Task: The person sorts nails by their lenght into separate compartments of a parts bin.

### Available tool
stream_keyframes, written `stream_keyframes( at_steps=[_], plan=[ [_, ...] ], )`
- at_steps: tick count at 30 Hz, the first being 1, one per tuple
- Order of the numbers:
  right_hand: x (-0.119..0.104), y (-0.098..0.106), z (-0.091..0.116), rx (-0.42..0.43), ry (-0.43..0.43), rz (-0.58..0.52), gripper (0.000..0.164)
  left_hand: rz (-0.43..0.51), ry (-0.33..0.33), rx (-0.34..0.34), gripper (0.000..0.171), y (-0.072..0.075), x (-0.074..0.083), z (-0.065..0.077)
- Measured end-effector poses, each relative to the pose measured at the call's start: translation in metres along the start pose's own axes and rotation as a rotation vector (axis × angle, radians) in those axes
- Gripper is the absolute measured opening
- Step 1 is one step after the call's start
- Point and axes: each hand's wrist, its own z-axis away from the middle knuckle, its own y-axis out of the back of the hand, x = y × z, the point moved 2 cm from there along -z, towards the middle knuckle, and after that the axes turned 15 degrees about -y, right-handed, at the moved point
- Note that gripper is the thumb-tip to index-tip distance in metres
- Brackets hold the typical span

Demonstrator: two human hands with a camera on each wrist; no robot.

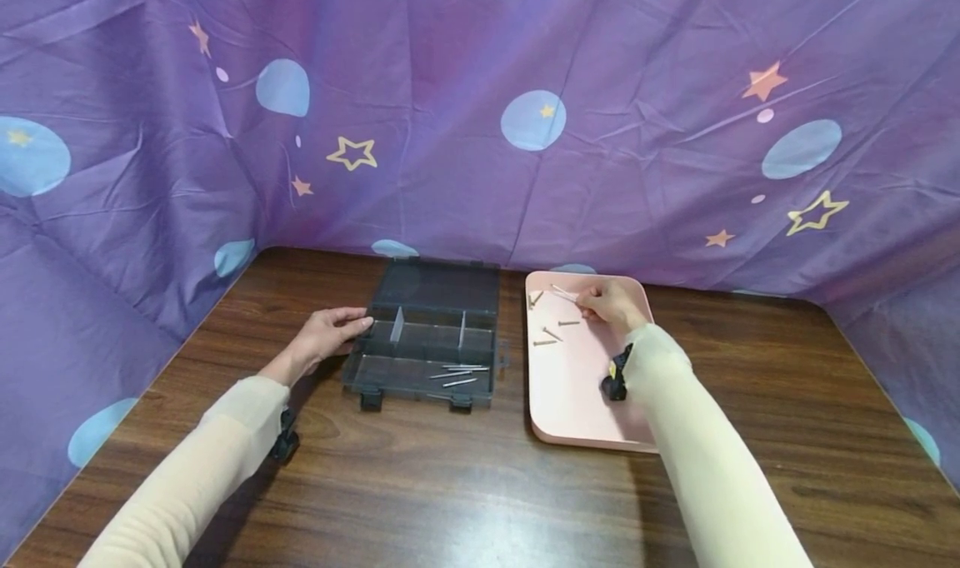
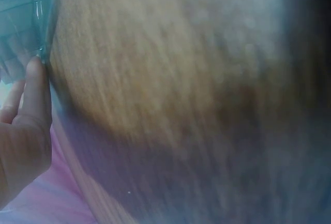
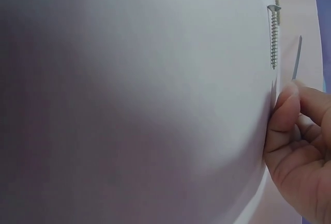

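Observation:
My right hand (image 1: 609, 303) pinches a thin silver nail (image 3: 298, 57) between thumb and fingertip, over the far part of the pink tray (image 1: 585, 418). Several brass-coloured screws (image 1: 552, 334) lie in that tray, left of the hand; one ridged screw (image 3: 274, 38) shows close up in the right wrist view. To the left stands a dark see-through compartment box (image 1: 420, 389) with its lid (image 1: 438, 285) lifted back. Several silver nails (image 1: 459, 382) lie in its front right part. With fairly straight fingers, my left hand (image 1: 324, 335) touches the box's left side.
Two thin dividers (image 1: 397, 325) stand in the box's back row. Black latches (image 1: 371, 400) stick out at its front edge. Both containers sit on a brown wooden table (image 1: 390, 485), and a purple patterned cloth (image 1: 450, 135) hangs behind it.

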Motion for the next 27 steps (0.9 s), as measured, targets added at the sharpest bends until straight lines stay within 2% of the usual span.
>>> stream_keyframes(
  at_steps=[4, 6, 7, 11, 14, 19, 23, 27],
  plan=[
    [0.006, 0.003, -0.007, -0.009, -0.012, -0.001, 0.017, 0.003, -0.003, 0.002, 0.055, -0.001, 0.0, 0.0],
    [0.0, 0.003, 0.0, 0.004, -0.025, 0.014, 0.017, 0.004, -0.001, 0.002, 0.054, -0.001, 0.0, -0.001],
    [-0.008, 0.001, 0.011, 0.031, -0.071, 0.052, 0.017, 0.006, 0.0, 0.002, 0.054, -0.001, 0.0, -0.001],
    [-0.018, 0.0, 0.027, 0.038, -0.065, 0.078, 0.018, 0.002, -0.001, 0.0, 0.055, -0.001, -0.001, -0.001],
    [-0.021, 0.0, 0.033, 0.047, -0.066, 0.06, 0.015, -0.005, -0.003, 0.0, 0.055, 0.0, -0.001, -0.001],
    [-0.022, 0.0, 0.038, 0.045, -0.047, -0.033, 0.015, -0.009, -0.007, 0.002, 0.055, 0.0, 0.0, 0.0],
    [-0.025, 0.002, 0.043, 0.064, -0.036, -0.034, 0.017, -0.009, -0.016, 0.003, 0.054, -0.001, 0.001, 0.001],
    [-0.029, 0.004, 0.05, 0.068, -0.067, -0.045, 0.023, -0.011, -0.015, -0.005, 0.055, -0.001, 0.002, 0.001]
  ],
)
